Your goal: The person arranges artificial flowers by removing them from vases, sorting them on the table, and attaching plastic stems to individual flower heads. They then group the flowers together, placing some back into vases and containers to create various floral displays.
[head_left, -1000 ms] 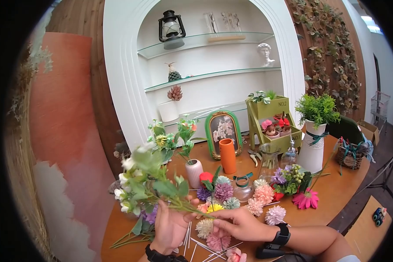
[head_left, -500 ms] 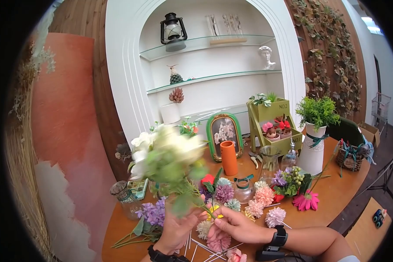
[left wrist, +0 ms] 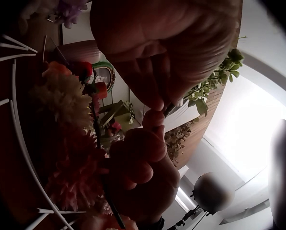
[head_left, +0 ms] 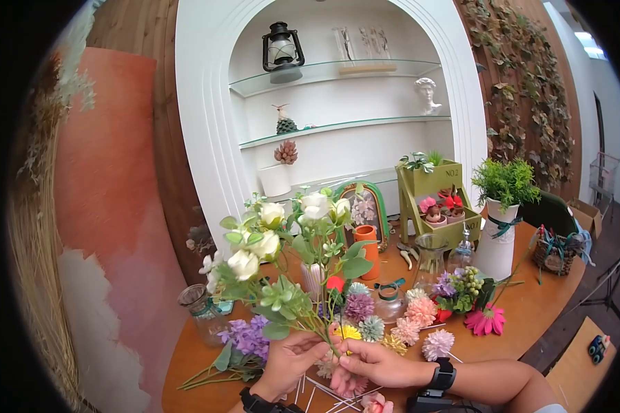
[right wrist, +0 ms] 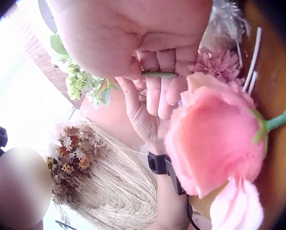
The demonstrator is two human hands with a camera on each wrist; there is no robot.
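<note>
Upright before me stands a spray of white artificial roses point(head_left: 269, 246) with green leaves, its stems gathered low between both hands. My left hand point(head_left: 293, 358) pinches the stems just under the leaves. Close beside it, my right hand point(head_left: 386, 366) pinches their lower end; a short green stem end point(right wrist: 159, 74) shows across its fingers in the right wrist view. Under the hands lie pompom flowers, including a pink one point(head_left: 348, 383), a loose pink rose point(right wrist: 215, 139) and several white sticks point(left wrist: 25, 148). Purple flowers point(head_left: 246, 337) lie left of the left hand.
A glass jar point(head_left: 201, 310) stands at the left. Behind the flowers are an orange vase point(head_left: 366, 253), a green picture frame point(head_left: 379, 206), a glass vase point(head_left: 430, 261) and pliers point(head_left: 406, 255). A white pitcher with greenery point(head_left: 496, 241) and a basket point(head_left: 552, 251) stand right.
The rose spray has swung from leaning left to upright, its blooms now facing me above the hands. The left hand's loosely spread fingers have closed on the stems; the right hand keeps its pinch.
</note>
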